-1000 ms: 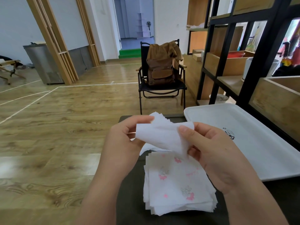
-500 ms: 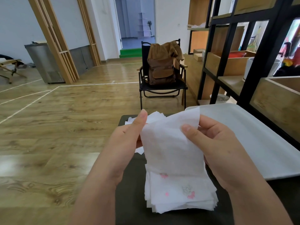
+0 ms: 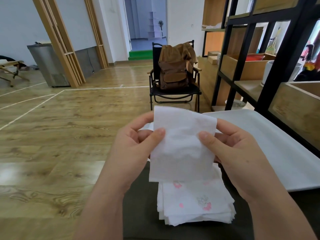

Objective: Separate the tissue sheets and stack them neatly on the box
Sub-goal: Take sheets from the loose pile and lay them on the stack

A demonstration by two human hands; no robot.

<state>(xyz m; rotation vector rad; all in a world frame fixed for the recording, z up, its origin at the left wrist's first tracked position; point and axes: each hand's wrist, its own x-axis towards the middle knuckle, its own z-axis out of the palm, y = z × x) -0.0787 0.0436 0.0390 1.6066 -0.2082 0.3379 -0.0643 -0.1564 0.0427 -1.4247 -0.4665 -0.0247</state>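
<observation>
Left hand (image 3: 136, 144) and right hand (image 3: 230, 153) pinch a limp, tear-prone sheet (image 3: 181, 149) at 9 and 3 o'clock; grip edges lightly

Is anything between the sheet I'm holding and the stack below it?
Nothing visible. Both hands, left and right, pinch the sheet, which hangs over the stack with no object between.

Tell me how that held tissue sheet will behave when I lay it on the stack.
Likely floppy: the tissue sheet hangs limp below the left hand and right hand pinching its edges. Probably very light and tear-prone, being thin. It may drift off the stack.
</observation>
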